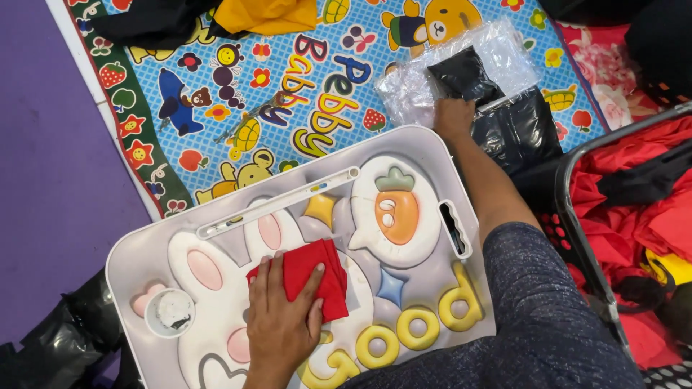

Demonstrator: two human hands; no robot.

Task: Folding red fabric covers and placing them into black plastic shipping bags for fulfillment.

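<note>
One folded red cloth point(311, 277) lies on our white lap tray point(137, 248), pressed flat under our left hand point(282, 320), fingers spread. Our right hand point(454, 117) reaches beyond the tray, closed on a black garment point(515, 130) beside clear plastic bags point(411, 86) on the play mat point(216, 108).

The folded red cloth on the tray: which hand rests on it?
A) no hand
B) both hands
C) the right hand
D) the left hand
D: the left hand lies flat on the folded red cloth on the white tray, while the right hand reaches to the black item in clear plastic wrap on the mat.
</note>
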